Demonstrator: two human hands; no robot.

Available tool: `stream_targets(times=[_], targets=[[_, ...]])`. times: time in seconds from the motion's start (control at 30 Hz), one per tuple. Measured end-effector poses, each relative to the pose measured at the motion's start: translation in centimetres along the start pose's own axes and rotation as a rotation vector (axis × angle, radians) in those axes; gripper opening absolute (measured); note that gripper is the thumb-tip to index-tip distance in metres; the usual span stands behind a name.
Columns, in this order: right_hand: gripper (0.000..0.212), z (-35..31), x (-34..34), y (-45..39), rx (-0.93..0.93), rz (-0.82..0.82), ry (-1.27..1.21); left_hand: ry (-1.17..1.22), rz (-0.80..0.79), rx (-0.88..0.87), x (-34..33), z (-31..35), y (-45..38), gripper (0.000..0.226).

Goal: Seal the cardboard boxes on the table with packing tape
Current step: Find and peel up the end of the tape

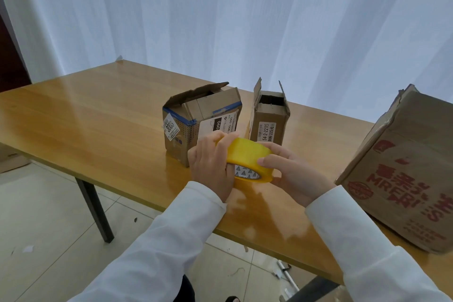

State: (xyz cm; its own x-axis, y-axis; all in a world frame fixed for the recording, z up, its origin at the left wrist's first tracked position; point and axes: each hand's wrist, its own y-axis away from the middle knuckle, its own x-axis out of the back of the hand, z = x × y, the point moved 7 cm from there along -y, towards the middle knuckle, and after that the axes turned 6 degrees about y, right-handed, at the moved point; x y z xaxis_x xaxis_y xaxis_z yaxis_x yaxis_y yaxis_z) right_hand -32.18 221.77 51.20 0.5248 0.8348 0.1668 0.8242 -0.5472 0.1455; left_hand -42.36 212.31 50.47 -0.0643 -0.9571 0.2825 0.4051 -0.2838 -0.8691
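A yellow roll of packing tape (245, 154) is held above the wooden table (98, 117) between both hands. My left hand (210, 166) grips its left side, fingers curled over the top. My right hand (291, 171) holds the right side, thumb lying on the roll's outer face. Behind the roll stands a small cardboard box (193, 115) with blue tape edges and its top flaps loosely folded. To its right a narrow box (268, 117) stands upright with its flaps open. A large box with red print (402, 174) sits at the right edge.
White curtains hang behind the table. A tiled floor (49, 228) shows at the lower left, with a black table leg (95, 208) and small debris. Another cardboard piece (9, 157) lies on the floor at far left.
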Motion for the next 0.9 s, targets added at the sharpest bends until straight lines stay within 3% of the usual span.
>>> stream_targets(times=[0.13, 0.3, 0.6, 0.77, 0.9], targets=[[0.009, -0.3, -0.1, -0.3, 0.007, 0.112, 0.234, -0.053, -0.004, -0.070, 0.1, 0.6, 0.0, 0.040], [0.004, -0.3, -0.1, -0.2, 0.008, 0.095, 0.252, -0.025, -0.006, -0.057, 0.1, 0.5, 0.0, 0.039], [0.028, -0.9, 0.2, 0.2, 0.025, 0.004, 0.233, 0.003, -0.033, -0.045, -0.2, 0.2, 0.1, 0.037], [0.020, -1.2, -0.4, 0.0, 0.079, 0.027, 0.388, -0.021, -0.040, -0.145, -0.1, 1.0, 0.1, 0.034], [0.026, -1.1, -0.4, -0.3, 0.104, 0.064, 0.446, -0.010, -0.044, -0.143, -0.2, 1.0, 0.0, 0.040]])
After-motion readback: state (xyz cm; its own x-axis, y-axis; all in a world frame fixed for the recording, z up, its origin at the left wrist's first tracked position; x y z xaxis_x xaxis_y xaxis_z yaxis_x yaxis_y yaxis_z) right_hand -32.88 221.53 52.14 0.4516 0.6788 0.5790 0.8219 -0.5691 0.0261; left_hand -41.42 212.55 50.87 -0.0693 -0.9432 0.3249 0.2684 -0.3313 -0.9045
